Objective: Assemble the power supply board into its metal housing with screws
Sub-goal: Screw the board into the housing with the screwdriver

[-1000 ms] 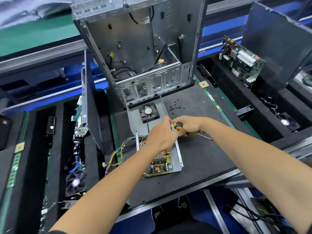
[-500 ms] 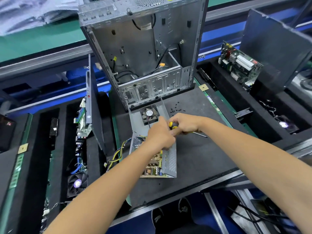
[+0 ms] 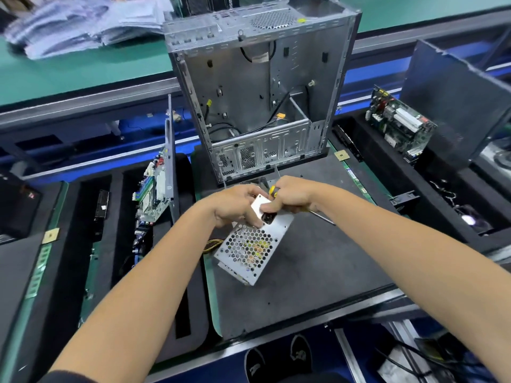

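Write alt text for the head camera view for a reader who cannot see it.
Two bare hands hold a metal power supply housing tilted above a dark work mat, its perforated side facing up. The left hand grips its far end, while the right hand holds a yellow-handled screwdriver against it. An open, empty computer case stands just behind.

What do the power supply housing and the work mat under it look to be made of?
Power supply housing: likely bare sheet metal with a pale grey, slightly shiny finish, punched with honeycomb vent holes. Work mat: dark, matte, non-reflective, probably rubber or foam; I can't tell which.
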